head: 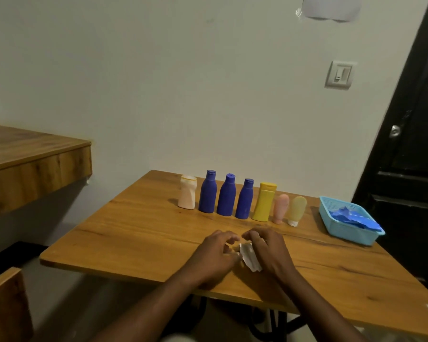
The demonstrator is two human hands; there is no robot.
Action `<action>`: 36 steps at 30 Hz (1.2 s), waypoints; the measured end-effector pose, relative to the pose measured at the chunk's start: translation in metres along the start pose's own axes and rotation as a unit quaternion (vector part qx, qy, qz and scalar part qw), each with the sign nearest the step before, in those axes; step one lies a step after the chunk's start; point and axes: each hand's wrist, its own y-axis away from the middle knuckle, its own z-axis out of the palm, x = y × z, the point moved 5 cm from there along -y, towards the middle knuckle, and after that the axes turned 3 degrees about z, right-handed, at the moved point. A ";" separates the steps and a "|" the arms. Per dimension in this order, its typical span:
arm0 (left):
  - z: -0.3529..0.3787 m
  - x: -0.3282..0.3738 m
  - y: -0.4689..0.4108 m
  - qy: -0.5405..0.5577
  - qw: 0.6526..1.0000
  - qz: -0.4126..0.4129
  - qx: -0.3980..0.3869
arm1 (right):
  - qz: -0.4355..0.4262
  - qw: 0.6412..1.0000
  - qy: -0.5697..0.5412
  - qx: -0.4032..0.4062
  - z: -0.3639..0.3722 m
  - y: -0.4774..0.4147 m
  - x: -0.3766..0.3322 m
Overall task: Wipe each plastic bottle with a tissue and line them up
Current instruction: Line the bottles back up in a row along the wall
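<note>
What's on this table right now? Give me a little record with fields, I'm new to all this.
Surface: wooden table
Bottles: seven, upright, in one row towards the far edge
Order from the left: pale bottle, three blue bottles, yellow bottle, pink tube, pale yellow tube
Tissue: white tissue, crumpled, in front of the row
Hands: left hand and right hand both hold the white tissue
Basket: blue basket right of the row, blue material inside

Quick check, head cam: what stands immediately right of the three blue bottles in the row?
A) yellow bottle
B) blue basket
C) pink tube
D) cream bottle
A: the yellow bottle stands right beside the rightmost blue bottle, and the pink tube comes only after it.
</note>
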 end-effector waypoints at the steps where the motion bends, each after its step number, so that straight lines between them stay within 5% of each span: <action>1: 0.000 0.003 -0.002 -0.007 1.000 0.005 0.005 | -0.007 1.000 0.000 0.012 -0.003 0.000 -0.005; 11: -0.064 0.002 -0.027 -0.003 0.994 0.050 0.099 | -0.156 0.985 0.076 0.020 0.001 -0.029 -0.081; 21: -0.144 -0.035 -0.077 -0.099 0.975 0.020 0.196 | -0.181 0.966 0.185 -0.026 0.035 -0.089 -0.124; 30: -0.162 -0.090 -0.125 -0.062 0.985 -0.061 0.147 | -0.230 0.908 0.347 -0.042 0.069 -0.160 -0.164; 36: -0.144 -0.107 -0.141 0.006 0.987 -0.096 0.126 | -0.226 0.847 0.450 -0.169 0.115 -0.203 -0.161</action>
